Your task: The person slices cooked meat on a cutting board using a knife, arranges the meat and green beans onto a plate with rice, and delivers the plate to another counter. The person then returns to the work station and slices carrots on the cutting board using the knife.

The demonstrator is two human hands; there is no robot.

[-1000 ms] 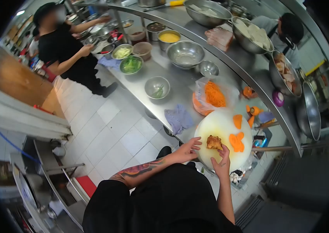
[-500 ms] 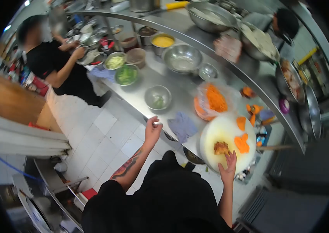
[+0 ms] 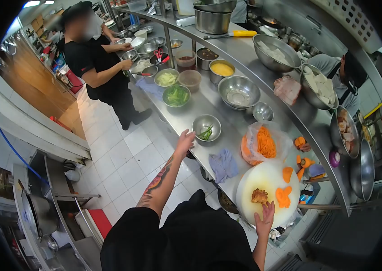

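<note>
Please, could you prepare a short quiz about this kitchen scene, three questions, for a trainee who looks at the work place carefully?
1. Multiple choice: Which thing is nearest to the left hand?
A) the purple onion
B) the metal bowl with green pieces
C) the metal bowl with raw-looking meat pieces

2. Fill the gap: The right hand is near a browned piece of food, which lies on a round white ____.

3. True or false: The right hand is closed in a fist.

Key: 1. B; 2. board; 3. false, its fingers are spread.

The black top [image 3: 177,241] (short-sleeved) leaves a forearm tattoo [image 3: 157,183] showing.
</note>
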